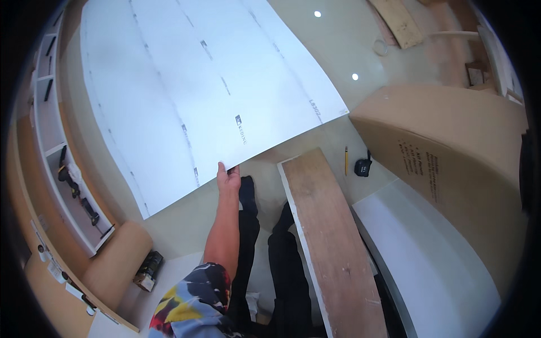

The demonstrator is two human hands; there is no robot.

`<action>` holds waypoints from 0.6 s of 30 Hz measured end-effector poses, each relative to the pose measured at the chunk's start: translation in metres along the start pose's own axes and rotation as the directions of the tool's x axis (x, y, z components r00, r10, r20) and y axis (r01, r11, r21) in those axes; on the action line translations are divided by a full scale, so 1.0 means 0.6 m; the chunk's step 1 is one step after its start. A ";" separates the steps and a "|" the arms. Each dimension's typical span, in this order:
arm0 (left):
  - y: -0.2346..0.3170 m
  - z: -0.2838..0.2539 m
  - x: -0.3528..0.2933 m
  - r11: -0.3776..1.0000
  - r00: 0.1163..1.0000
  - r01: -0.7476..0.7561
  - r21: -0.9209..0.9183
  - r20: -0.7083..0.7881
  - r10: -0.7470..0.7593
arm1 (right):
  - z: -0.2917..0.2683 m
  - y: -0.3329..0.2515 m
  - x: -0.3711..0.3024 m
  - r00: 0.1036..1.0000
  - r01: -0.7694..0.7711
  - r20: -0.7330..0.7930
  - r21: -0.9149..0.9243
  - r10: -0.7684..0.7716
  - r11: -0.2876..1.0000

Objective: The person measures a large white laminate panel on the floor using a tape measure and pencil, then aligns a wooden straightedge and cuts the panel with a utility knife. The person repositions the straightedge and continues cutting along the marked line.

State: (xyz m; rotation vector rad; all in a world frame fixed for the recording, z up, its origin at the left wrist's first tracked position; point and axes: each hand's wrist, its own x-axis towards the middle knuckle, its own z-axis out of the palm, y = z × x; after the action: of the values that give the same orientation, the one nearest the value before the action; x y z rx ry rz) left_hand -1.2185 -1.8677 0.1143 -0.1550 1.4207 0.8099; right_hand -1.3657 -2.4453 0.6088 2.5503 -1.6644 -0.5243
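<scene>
A large white sheet (163, 96) with rows of dark printed marks fills the upper left. My left hand (228, 174) grips its near edge, the thumb on top and the other fingers partly hidden beneath. That edge appears lifted above the floor. My left arm, in a multicoloured sleeve, reaches up from the lower edge. Nowhere in the picture does my right hand show. To the right of my legs lies a long wooden board (332, 225) with a pale edge.
A yellow pencil (346, 161) and a black tape measure (363, 165) lie on the floor by a big cardboard box (445, 152). A white panel (428, 253) is at lower right. Along the left stands a white shelf (90, 225) holding a power drill (69, 179). Wooden planks (399, 22) lie at the back.
</scene>
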 end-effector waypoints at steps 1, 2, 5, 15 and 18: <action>0.031 0.008 -0.008 1.000 0.998 -0.002 -0.004 0.070 0.002 | -0.002 0.007 0.007 1.000 0.007 0.004 0.011 -0.007 1.000; 0.074 0.003 0.003 1.000 0.991 0.002 -0.008 0.132 -0.001 | -0.007 0.014 0.014 1.000 0.013 -0.003 0.016 -0.013 1.000; 0.159 0.093 -0.040 0.995 0.982 -0.052 0.080 0.188 0.036 | 0.005 0.074 0.015 0.996 -0.012 -0.082 0.080 0.019 0.997; 0.442 0.276 -0.257 0.998 0.767 0.054 0.011 0.640 -0.049 | 0.073 0.037 0.015 0.924 -0.210 -0.229 0.363 0.306 0.908; 0.444 0.302 -0.307 0.999 0.772 0.034 0.018 0.635 -0.038 | 0.178 -0.010 0.004 0.995 -0.049 -0.064 0.378 0.079 0.924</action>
State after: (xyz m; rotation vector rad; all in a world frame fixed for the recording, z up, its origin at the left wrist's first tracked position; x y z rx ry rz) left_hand -1.2137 -1.6478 0.4134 0.0974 0.7676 0.7305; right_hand -1.3923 -2.4298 0.5062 2.7080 -1.9781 -0.1015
